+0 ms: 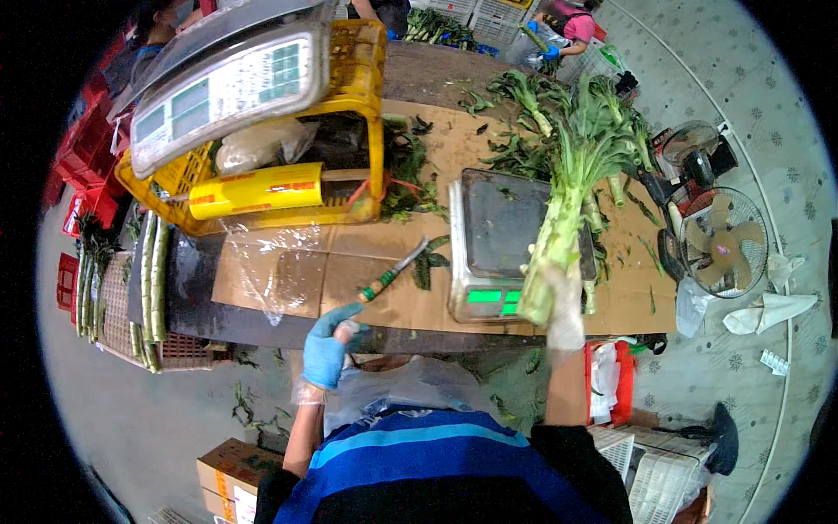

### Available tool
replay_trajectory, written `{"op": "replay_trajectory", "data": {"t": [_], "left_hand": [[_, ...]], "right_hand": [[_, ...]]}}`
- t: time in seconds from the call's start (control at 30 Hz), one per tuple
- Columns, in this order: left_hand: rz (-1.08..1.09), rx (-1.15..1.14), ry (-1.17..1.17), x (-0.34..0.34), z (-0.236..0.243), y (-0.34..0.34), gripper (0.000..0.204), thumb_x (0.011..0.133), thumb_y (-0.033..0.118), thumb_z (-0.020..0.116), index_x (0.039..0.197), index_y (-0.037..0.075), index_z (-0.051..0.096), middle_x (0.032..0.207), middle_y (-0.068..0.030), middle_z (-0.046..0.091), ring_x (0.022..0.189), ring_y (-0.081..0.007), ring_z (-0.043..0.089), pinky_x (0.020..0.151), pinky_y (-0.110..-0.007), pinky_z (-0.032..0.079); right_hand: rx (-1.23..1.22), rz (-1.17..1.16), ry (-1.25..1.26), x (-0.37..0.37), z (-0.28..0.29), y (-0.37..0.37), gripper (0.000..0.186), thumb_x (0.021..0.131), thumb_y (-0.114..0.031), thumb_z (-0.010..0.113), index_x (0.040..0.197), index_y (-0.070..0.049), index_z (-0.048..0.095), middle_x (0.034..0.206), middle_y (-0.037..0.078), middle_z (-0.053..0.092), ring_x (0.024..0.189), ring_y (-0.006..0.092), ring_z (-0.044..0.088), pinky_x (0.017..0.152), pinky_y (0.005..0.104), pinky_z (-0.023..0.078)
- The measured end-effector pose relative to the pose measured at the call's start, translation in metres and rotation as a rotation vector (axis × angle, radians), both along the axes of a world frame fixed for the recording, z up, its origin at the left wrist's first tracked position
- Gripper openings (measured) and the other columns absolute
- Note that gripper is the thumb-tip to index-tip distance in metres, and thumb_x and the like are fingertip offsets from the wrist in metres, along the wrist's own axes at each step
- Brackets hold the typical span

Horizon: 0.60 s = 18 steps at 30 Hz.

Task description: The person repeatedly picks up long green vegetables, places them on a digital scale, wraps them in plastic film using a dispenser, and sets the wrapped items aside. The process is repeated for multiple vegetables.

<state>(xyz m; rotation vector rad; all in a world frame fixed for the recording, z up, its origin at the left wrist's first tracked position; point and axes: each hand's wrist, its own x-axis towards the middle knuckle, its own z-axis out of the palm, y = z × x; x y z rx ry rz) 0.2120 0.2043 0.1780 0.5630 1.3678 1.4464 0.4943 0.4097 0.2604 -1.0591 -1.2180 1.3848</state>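
My left hand (330, 348), in a blue glove, hovers at the table's front edge below a green-handled knife (380, 281), its fingers loosely curved and apart; a pale patch between them is unclear. My right hand (563, 310), white-gloved and blurred, grips a leafy green stalk (572, 201) upright over the right side of a scale (497, 227) with lit green displays. More leafy stalks (524, 96) and trimmings lie behind it on the cardboard (419, 306). Crumpled clear plastic (271, 271) lies at the left.
A yellow crate (371, 131) bears a film roll (257, 190) and white lid (231, 96). Long stalks (155, 271) stand left, near red crates (83, 157). Fans (723, 240) are right, a red bin (621, 384) below. Co-workers (576, 26) work across the table.
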Motion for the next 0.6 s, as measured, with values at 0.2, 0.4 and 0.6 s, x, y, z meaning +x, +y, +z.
{"op": "replay_trajectory", "data": {"t": [0.2, 0.4, 0.6], "left_hand": [[-0.301, 0.557, -0.037, -0.016, 0.051, 0.043, 0.096, 0.072, 0.02, 0.069, 0.15, 0.005, 0.015, 0.142, -0.0167, 0.041, 0.131, -0.0275, 0.04, 0.11, -0.04, 0.029], [-0.227, 0.484, -0.534, -0.072, 0.017, -0.003, 0.081, 0.085, 0.047, 0.062, 0.144, 0.002, 0.029, 0.145, -0.0179, 0.036, 0.134, -0.0306, 0.036, 0.111, -0.045, 0.032], [0.062, 0.425, -0.404, -0.132, -0.006, -0.064, 0.088, 0.074, 0.04, 0.073, 0.142, 0.0, 0.033, 0.139, -0.0175, 0.045, 0.129, -0.0307, 0.043, 0.11, -0.044, 0.034]], "right_hand": [[0.619, 0.311, -0.554, -0.118, 0.002, -0.105, 0.105, 0.064, -0.017, 0.077, 0.149, -0.004, 0.015, 0.136, 0.029, 0.038, 0.123, 0.0391, 0.043, 0.102, 0.0411, 0.039], [0.672, 0.467, -0.337, -0.178, -0.015, -0.128, 0.063, 0.081, -0.013, 0.073, 0.137, 0.0, 0.045, 0.134, 0.018, 0.048, 0.124, 0.0276, 0.048, 0.097, 0.0373, 0.046], [0.457, 0.303, -0.969, -0.182, -0.127, -0.091, 0.046, 0.085, -0.002, 0.056, 0.13, -0.01, 0.053, 0.135, 0.017, 0.049, 0.109, 0.0281, 0.059, 0.09, 0.0315, 0.049]]}}
